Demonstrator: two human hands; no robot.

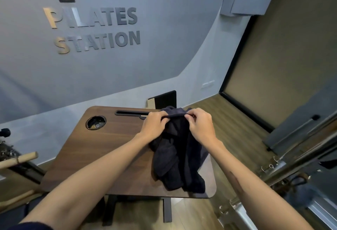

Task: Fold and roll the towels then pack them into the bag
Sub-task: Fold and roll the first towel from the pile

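Two hands, left hand (155, 123), right hand (199, 125), pinching one towel (177, 155)

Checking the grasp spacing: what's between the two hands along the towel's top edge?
In the head view, only a short taut strip of the dark towel spans the gap between the left hand and right hand; both pinch its top edge.

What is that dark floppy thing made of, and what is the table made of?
The dark towel looks like soft, fuzzy cloth, probably terry: it droops and bunches in folds where the left hand and right hand pinch its top edge. The table looks like dark wood with a smooth finish, showing streaky grain; it may only be a wood-look layer.
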